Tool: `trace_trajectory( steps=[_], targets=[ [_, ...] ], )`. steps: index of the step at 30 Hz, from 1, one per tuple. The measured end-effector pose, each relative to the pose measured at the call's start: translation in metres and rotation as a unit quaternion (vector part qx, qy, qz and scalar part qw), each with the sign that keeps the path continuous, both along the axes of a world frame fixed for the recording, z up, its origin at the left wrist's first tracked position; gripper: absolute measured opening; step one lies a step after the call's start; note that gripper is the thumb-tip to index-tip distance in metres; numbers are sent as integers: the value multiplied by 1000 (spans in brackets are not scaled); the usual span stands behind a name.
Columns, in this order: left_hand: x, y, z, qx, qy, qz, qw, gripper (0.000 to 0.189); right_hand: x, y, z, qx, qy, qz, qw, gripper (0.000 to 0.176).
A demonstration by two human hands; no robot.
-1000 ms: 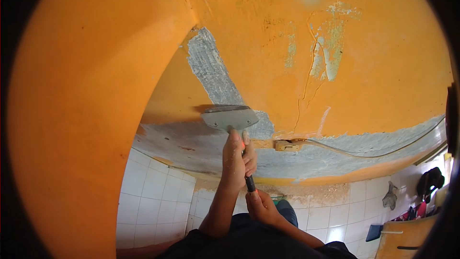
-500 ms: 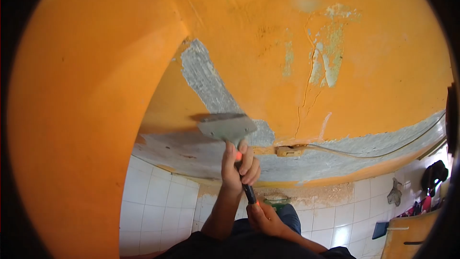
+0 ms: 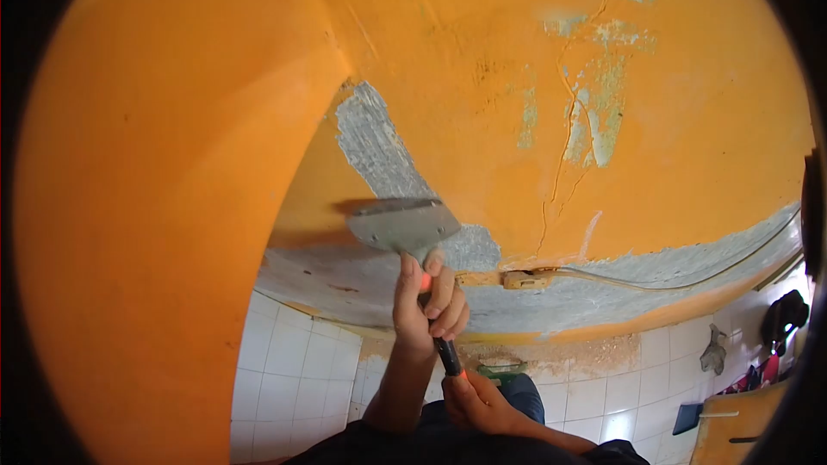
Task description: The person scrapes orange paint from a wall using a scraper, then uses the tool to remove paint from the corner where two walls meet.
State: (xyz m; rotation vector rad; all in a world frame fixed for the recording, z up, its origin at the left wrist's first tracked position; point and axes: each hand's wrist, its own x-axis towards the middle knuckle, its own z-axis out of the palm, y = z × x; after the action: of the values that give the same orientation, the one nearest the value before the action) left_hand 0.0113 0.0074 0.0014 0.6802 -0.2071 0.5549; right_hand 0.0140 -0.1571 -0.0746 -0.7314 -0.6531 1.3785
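Note:
A wide metal scraper (image 3: 403,227) with a black and orange handle is held up against the orange wall (image 3: 457,138). My left hand (image 3: 424,306) is wrapped round the upper handle, just below the blade. Lower down, my right hand (image 3: 479,403) grips the handle's end. The blade edge lies at the lower part of a bare grey strip (image 3: 379,138), where the paint is off. It looks in contact with the wall, though I cannot be sure.
A small orange-painted outlet box (image 3: 524,279) with a cable (image 3: 637,285) is fixed low on the wall, right of my hands. An orange wall face (image 3: 155,207) juts out at left. White floor tiles (image 3: 586,400) lie below, with a wooden piece of furniture (image 3: 745,422) at lower right.
The blade has shifted slightly left relative to the outlet box and wall marks. The view has moved a little, and both hands keep their hold on the handle.

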Motion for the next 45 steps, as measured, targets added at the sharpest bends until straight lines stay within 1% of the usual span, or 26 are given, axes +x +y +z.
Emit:
trace_trajectory(
  steps=[1,3,4,5,6,7,9,11,12,14,17,19,20,21,24,27,28,30,31,32,34,37,38,42,43,45],
  targets=[
    [1,-1,-2,0,-6,-10,1000,36,3,1,4,4,-1,-1,1000,29],
    [-1,-3,1,-6,-7,-23,1000,36,4,-3,16,5,-28,11,1000,43],
    [-1,-4,11,-8,-14,-13,1000,35,2,-4,16,3,-28,9,1000,43],
    [-1,-4,18,-10,-24,-2,1000,35,2,-4,17,0,8,26,1000,36],
    [-3,-5,15,-13,0,5,1000,35,4,-3,19,2,41,42,998,29],
    [-3,-5,13,-6,-4,4,1000,35,5,-2,18,8,37,41,998,29],
    [-2,-6,8,-5,3,-17,1000,36,3,-4,17,-9,-16,36,999,43],
    [-3,-2,14,-18,-8,-25,999,36,3,1,28,-7,-11,40,999,43],
    [-4,-2,21,-17,-6,-11,1000,36,4,2,33,-6,-12,47,999,43],
    [-4,-4,22,-30,-3,4,1000,35,2,-3,25,-5,-18,43,999,43],
    [-2,-1,19,9,-28,-24,999,35,6,2,33,8,-26,41,999,44],
    [-4,-3,34,2,-22,-17,1000,35,2,0,33,5,-25,47,999,44],
    [-4,-3,40,-1,-23,-7,1000,35,0,0,30,9,-4,49,999,38],
    [-4,-4,35,2,-27,-5,1000,35,-1,2,28,16,16,51,998,33],
    [-1,-5,30,-3,-43,-34,998,35,0,-2,31,25,-16,29,999,33],
    [-2,0,41,-16,-55,-35,998,35,0,1,45,18,2,50,999,33],
    [-2,-1,39,-12,-41,-19,999,35,1,-1,42,18,-1,50,999,33],
    [-2,-3,36,-9,-43,-20,999,35,3,-1,34,35,-31,17,999,34],
    [0,-5,38,-11,-44,-21,999,34,4,0,36,36,-33,16,999,34],
    [0,-5,39,-13,-42,-23,999,34,5,-1,39,39,-33,28,998,34],
    [0,-5,50,-32,-56,4,998,35,6,-2,42,38,-33,40,998,34],
    [2,-9,42,-37,-50,-11,998,35,10,-1,41,27,-61,23,998,34],
    [4,-9,42,-15,-62,-28,998,35,10,-5,40,26,-61,29,997,34],
    [1,-6,46,-36,-61,-8,997,35,11,-3,51,15,-48,40,998,35],
    [1,-8,41,-36,-64,-5,997,35,11,-8,49,15,-51,43,998,35],
    [1,-10,32,-23,-51,-18,998,35,10,-11,43,-6,-60,57,997,41]
  ],
)
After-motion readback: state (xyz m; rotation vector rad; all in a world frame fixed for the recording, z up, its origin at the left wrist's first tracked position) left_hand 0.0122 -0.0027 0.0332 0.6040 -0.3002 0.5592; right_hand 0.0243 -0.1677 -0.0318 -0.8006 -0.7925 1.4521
